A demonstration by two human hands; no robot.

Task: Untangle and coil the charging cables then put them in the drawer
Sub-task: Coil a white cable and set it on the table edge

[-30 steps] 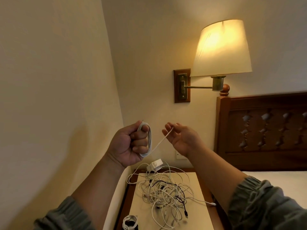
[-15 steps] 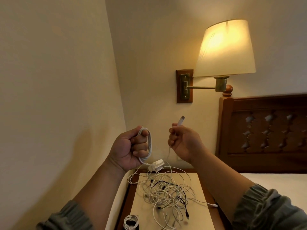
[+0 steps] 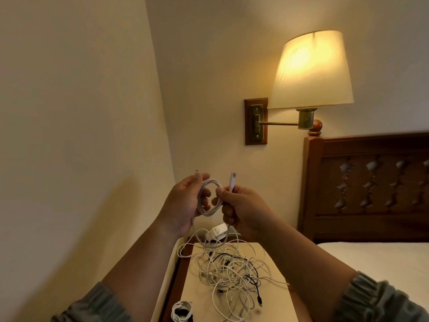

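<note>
A person's left hand (image 3: 185, 205) grips 1 coiled white cable (image 3: 207, 198) above the far edge of the worktop (image 3: 277, 303). The right hand (image 3: 246, 211) pinches its plug end (image 3: 232, 181) — coiling looks nearly done. Next, likely: secure that end. The tangled cables (image 3: 229, 269) lie mid-worktop.

Nightstand (image 3: 278, 303) under tangled cables (image 3: 228, 268), white charger (image 3: 218, 231), coiled cable (image 3: 182, 309)

No writing, brand, number or sign can be read. The white charger (image 3: 219, 230) at the far end of the nightstand (image 3: 276, 298) and the plug (image 3: 232, 180) of the cable (image 3: 211, 181) above the right hand (image 3: 243, 210) are too small to show any marking. The brass plate (image 3: 256, 123) on the far wall is blurred.
</note>
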